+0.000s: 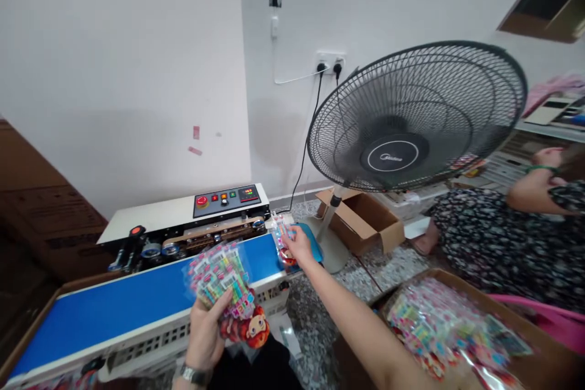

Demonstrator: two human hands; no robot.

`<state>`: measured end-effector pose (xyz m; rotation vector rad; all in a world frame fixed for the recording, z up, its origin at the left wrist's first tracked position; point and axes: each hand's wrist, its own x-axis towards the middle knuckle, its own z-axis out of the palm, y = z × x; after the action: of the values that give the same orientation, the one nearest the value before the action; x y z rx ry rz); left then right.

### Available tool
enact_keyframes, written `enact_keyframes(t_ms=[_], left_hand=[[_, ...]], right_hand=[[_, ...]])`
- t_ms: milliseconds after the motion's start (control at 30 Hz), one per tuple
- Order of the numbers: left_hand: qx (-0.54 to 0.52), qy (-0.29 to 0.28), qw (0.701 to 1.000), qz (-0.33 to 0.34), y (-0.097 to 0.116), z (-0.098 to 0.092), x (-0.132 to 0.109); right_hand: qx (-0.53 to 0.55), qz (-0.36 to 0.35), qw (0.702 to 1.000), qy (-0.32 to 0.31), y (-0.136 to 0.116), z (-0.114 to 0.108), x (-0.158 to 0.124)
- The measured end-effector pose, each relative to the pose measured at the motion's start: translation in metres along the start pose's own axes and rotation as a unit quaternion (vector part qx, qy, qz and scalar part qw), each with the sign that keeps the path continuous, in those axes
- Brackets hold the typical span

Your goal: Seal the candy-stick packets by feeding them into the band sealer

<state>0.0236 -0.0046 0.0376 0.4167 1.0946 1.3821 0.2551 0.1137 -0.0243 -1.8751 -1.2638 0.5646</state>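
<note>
"Head view first: what sits farthest left?"

"A cardboard carton (41,213), at nine o'clock, near the wall. Next comes a blue belt (123,304) toward eight, running along the near side of a cream machine (146,219). Its control panel (226,201), with a red button and lit digits, is also around eight."

"And the left hand (205,329)?"

"At seven o'clock, a metal-banded watch (194,376) on its wrist. It is closed around a bundle of packets (223,280), thumb on top. They are clear and fanned out, with a red-haired cartoon figure at the lower end, and they reach over the belt's near edge."

"Where is the other one?"

"A single packet (281,244) is at six, over the belt's far end. The right hand (299,247) has it pinched, fingers nearly together."

"Farther right?"

"An open carton (340,225) on the floor at four, then a big black fan (393,152) at three. At four again, nearer us, an open box (548,341) holds more packets (443,317). Beyond it, toward three, is a person (489,225) in dark patterned clothes."
</note>
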Motion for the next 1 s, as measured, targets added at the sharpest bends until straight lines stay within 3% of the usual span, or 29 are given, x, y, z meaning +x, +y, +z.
enact_keyframes(t_ms=[200, 367, 500, 600, 667, 800, 900, 1000], left_hand=[[-0.005, 0.002, 1.0, 0.003, -0.002, -0.001, 0.001], [-0.019, -0.005, 1.0, 0.009, -0.003, 0.0, 0.0], [-0.027, -0.02, 0.999, 0.023, -0.003, -0.002, 0.001], [-0.035, -0.019, 0.999, 0.032, -0.005, -0.001, 0.003], [-0.045, -0.021, 0.998, 0.033, -0.007, 0.003, 0.004], [-0.061, -0.019, 0.998, 0.028, -0.01, 0.01, 0.006], [-0.054, -0.001, 0.998, 0.017, -0.01, 0.007, 0.008], [-0.048, -0.005, 0.999, 0.01, -0.009, -0.002, 0.009]], right_hand=[[-0.093, 0.022, 0.994, -0.047, -0.018, 0.019, 0.012], [-0.091, -0.022, 0.991, -0.094, -0.039, 0.036, 0.001], [0.064, -0.13, 0.981, -0.128, -0.06, 0.034, -0.025], [0.212, -0.132, 0.936, -0.246, -0.073, 0.023, -0.055], [0.235, -0.145, 0.919, -0.28, -0.078, 0.016, -0.074], [0.232, -0.162, 0.943, -0.175, -0.077, 0.013, -0.086], [0.229, -0.133, 0.96, -0.086, -0.061, 0.014, -0.064], [0.15, -0.088, 0.984, -0.022, -0.032, 0.011, -0.029]])
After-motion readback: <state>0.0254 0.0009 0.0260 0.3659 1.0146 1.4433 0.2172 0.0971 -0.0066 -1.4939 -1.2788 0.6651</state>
